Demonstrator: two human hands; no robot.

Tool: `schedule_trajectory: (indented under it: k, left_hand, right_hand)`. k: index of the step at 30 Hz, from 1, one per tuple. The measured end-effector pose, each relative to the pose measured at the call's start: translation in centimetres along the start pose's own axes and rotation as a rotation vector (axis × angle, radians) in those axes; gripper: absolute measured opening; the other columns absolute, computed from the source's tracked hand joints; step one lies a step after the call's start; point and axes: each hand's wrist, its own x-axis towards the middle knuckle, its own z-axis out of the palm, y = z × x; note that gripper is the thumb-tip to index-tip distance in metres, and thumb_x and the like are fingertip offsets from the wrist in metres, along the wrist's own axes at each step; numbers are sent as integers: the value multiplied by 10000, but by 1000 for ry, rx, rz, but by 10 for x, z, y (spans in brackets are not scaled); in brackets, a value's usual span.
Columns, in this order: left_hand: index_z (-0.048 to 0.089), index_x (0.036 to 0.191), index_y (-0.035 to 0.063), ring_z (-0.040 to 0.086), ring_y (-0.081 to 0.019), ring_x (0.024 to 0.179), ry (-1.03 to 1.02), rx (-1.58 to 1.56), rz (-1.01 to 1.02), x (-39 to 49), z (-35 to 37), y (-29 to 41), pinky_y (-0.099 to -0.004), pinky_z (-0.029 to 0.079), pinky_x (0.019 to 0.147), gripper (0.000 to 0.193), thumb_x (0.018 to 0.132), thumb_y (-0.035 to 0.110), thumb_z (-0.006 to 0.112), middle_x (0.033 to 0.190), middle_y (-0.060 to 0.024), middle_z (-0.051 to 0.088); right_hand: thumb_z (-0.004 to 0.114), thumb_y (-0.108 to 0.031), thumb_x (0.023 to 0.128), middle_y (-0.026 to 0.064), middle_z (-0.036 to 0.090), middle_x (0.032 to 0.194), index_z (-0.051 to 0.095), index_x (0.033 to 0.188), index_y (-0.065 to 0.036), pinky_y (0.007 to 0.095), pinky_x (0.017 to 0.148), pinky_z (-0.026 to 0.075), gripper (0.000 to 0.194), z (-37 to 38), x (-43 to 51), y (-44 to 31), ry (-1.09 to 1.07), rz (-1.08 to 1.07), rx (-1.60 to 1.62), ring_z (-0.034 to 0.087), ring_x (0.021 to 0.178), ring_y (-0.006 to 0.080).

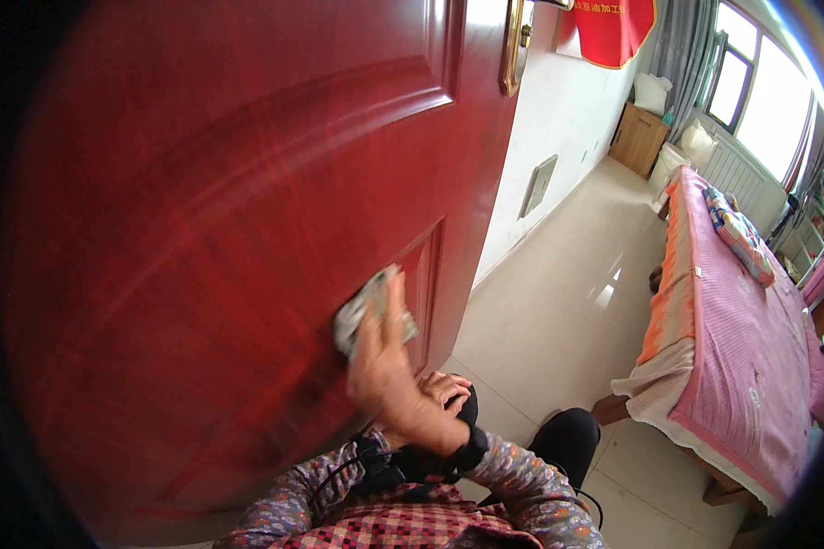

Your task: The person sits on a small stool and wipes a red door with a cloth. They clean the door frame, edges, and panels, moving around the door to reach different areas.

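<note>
My right hand (383, 367) presses a crumpled, light grey cloth (357, 322) against the red wood-grain door (247, 274). The cloth touches the door near the upper corner of a lower moulded panel (426, 274); hand and cloth are slightly blurred. My left hand (446, 390) rests on my bent knee (470, 406) in dark trousers, with nothing visible in it. The right forearm crosses in front of the left wrist and hides part of it. A brass-coloured handle plate (516, 51) is fixed near the door's edge.
A bed (748, 364) with a pink cover stands to the right, a folded patterned quilt (738, 233) on it. Glossy floor tiles (556, 309) lie between door and bed. A wooden cabinet (638, 141) and a white bin (668, 165) are at the back by the window (772, 96).
</note>
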Motion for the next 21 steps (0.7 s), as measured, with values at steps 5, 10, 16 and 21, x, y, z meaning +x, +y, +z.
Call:
schedule_trajectory:
  k: [5, 10, 16, 21]
  left_hand:
    - [663, 843, 89, 582, -243, 976, 55, -37, -69, -1, 11, -4, -378, 438, 871, 69, 778, 94, 686, 1013, -23, 671]
    - [614, 956, 107, 543, -228, 1053, -52, -265, -95, -8, -5, -2, -373, 403, 940, 202, 790, 186, 699, 1118, -37, 618]
    - [506, 856, 91, 511, -188, 984, -74, 93, -37, -13, -2, -8, -344, 404, 913, 392, 721, 342, 775, 1013, -49, 552]
    - [528, 904, 71, 518, -199, 985, 44, -104, -34, -12, 6, -13, -344, 412, 897, 361, 744, 303, 753, 1014, -69, 559]
  right_hand:
    - [493, 73, 807, 411, 222, 1424, 456, 1208, 211, 527, 1102, 286, 426, -1, -21, -26, -76, -235, -16, 257, 1332, 561]
    - [432, 116, 769, 398, 123, 1463, 298, 1341, 204, 522, 1124, 234, 594, -5, 6, 36, 21, -45, -80, 176, 1366, 546]
    - [432, 149, 684, 362, 4, 1502, 153, 1411, 161, 502, 1156, 149, 779, -11, 25, 95, 28, 161, -153, 71, 1408, 501]
    - [526, 128, 689, 389, -17, 1483, 222, 1340, 175, 497, 1135, 245, 721, 18, -30, 98, -48, 297, -29, 105, 1378, 542]
